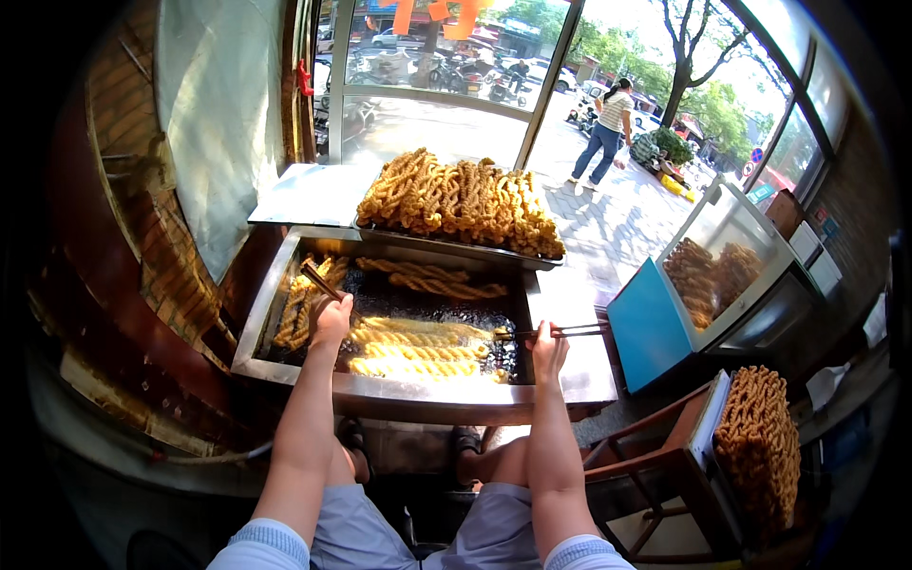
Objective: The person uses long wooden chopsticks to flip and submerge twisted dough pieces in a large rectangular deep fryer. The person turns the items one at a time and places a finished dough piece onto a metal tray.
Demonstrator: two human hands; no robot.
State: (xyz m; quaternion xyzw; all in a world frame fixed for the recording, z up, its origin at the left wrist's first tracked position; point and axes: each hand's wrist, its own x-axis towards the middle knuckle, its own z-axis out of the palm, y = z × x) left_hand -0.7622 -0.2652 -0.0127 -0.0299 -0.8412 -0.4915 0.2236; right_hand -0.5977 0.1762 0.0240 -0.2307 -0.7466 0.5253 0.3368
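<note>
My left hand (330,318) grips a pair of long chopsticks (320,280) over the left half of a metal frying vat (267,360). Another pair of chopsticks (581,330) lies in my right hand (548,350) at the vat's right rim, tips reaching left to the ends of the pale twists. Several pale yellow dough twists (420,351) float side by side in dark bubbling oil (427,306) between my hands. Browner twists (434,276) lie along the far side, and more twists (291,320) stand lengthwise along the left wall. Where the left chopsticks' tips end is partly hidden by my hand.
Behind the vat, a metal tray (499,255) bears a high pile of fried twists (463,199). At right stand a glass-sided case (741,249) with twists inside, a blue panel (652,328), and a wooden stool (677,434) beside stacked twists (759,442). A person (605,132) is outside.
</note>
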